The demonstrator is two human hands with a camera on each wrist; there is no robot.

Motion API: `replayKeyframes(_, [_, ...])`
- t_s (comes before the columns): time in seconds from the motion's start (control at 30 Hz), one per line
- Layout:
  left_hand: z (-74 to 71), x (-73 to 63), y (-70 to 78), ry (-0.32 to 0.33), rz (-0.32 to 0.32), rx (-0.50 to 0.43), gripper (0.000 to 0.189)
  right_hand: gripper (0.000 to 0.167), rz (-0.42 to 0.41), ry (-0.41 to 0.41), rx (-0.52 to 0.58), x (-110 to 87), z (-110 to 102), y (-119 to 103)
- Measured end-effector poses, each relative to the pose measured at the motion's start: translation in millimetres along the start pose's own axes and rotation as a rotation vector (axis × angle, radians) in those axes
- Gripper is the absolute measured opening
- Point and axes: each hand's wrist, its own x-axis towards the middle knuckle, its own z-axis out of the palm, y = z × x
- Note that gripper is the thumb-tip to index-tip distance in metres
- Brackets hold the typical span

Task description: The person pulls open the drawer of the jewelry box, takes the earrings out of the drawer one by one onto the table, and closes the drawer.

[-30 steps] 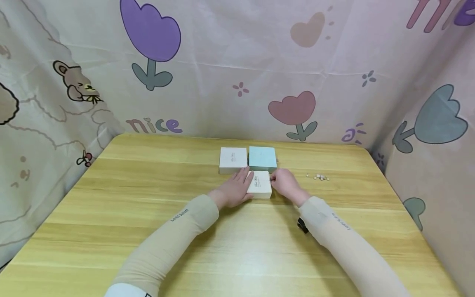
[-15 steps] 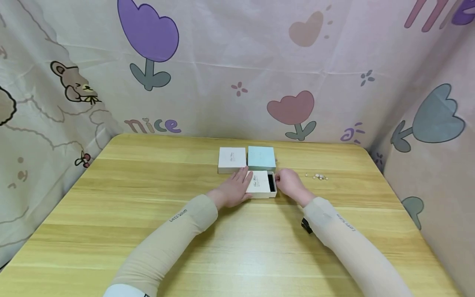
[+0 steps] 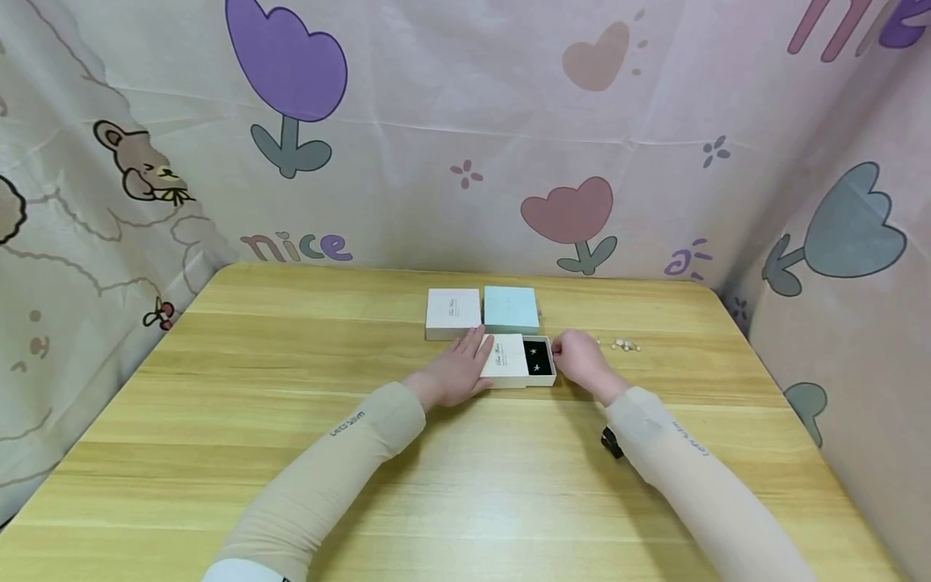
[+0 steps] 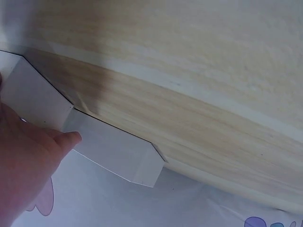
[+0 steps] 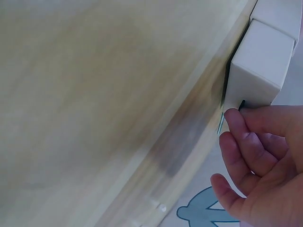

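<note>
A white drawer-style gift box (image 3: 505,356) lies on the table with its drawer (image 3: 541,383) pulled partway out to the right. Inside the drawer, two small star-shaped pieces (image 3: 537,368) sit on a black insert (image 3: 545,354). My left hand (image 3: 452,377) rests on the box's sleeve with fingers extended; its thumb shows against the white side in the left wrist view. At the drawer's outer end, my right hand (image 3: 584,360) pinches a short dark pull tab (image 5: 242,104) between thumb and forefinger.
Behind the box stand another white box (image 3: 452,309) and a light blue box (image 3: 511,307), side by side. Several tiny white pieces (image 3: 625,345) lie right of my right hand. A printed cloth (image 3: 407,202) hangs behind the wooden table (image 3: 327,323).
The drawer has slid out to the right with my right hand, uncovering the black insert and the star-shaped pieces. My left hand has stayed on the sleeve.
</note>
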Motion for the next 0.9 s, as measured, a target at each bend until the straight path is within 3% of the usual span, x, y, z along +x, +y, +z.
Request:
replayKeyframes(0.47, [-0.5, -0.8, -3.0, 0.003, 0.009, -0.020, 0.073, 0.018, 0.002, -0.004, -0.017, 2.2, -1, 7])
replayKeyframes(0.63, [-1.7, -1.4, -3.6, -0.002, 0.005, -0.010, 0.073, 0.017, -0.002, 0.072, -0.038, 3.5, -6, 2])
replayKeyframes(0.73, [-1.2, -0.9, -2.7, -0.003, 0.006, -0.009, 0.073, 0.015, -0.067, 0.130, -0.064, 3.0, -6, -3])
replayKeyframes(0.9, [-0.1, -0.1, -0.1, -0.008, 0.000, 0.019, 0.073, 0.013, -0.214, 0.149, -0.175, 2.0, -2, -11])
